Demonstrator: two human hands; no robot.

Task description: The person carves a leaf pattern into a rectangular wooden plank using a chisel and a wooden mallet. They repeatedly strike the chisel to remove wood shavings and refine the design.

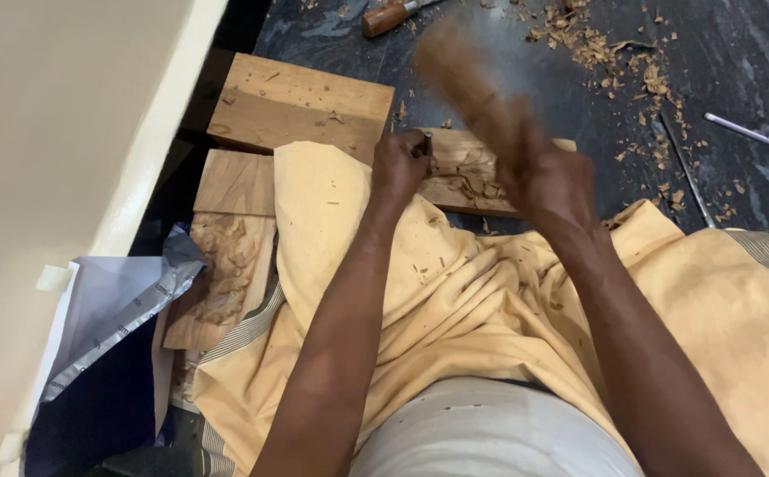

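My left hand point(399, 165) is closed around a small metal chisel point(427, 142), its tip set on a carved wooden piece point(468, 172) lying across my lap. My right hand point(551, 183) grips a wooden mallet point(468, 88), raised above the piece and blurred by motion. Curled carvings and chips show on the wood between the two hands. A yellow cloth point(455, 291) covers my legs under both forearms.
Flat wooden planks point(296, 102) lie to the left, one carved panel point(225, 274) beside my knee. Wood shavings point(614, 62) litter the dark floor. A wooden-handled tool point(389, 16) lies at the top, a thin white pen point(742, 130) at right. A pale wall point(57, 132) bounds the left.
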